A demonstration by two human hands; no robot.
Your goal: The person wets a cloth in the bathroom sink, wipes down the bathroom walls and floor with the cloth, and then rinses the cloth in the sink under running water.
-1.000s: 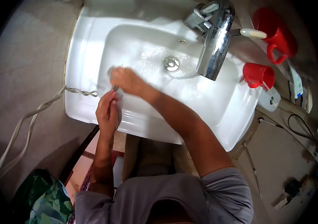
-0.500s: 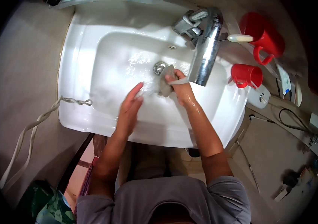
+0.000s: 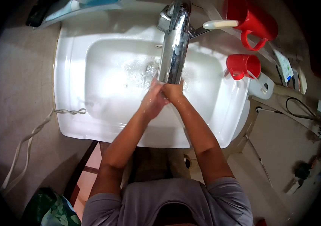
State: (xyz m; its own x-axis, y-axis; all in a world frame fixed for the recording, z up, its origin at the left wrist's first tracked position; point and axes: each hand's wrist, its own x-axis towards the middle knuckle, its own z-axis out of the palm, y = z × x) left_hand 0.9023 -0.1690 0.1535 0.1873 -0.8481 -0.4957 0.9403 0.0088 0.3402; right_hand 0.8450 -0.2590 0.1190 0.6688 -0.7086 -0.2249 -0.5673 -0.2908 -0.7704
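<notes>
Both my hands are together over the white sink (image 3: 104, 94), just below the tip of the chrome faucet (image 3: 173, 56). My left hand (image 3: 154, 101) is wet and slightly blurred, its fingertips against the other hand. The faucet spout partly covers my right hand (image 3: 173, 91), whose fingers are hidden. The grey, wet item held earlier cannot be made out between them. Water splashes round the drain (image 3: 152, 68) beyond my hands.
Two red mugs, a large one (image 3: 253, 22) and a small one (image 3: 243, 66), stand at the right. A twisted pale cord (image 3: 36, 130) hangs at the left. A shelf (image 3: 81, 11) crosses the upper left.
My hands first were at the left of the sink, then apart with the grey item in my right hand. Now they have come together under the faucet. The view has shifted too.
</notes>
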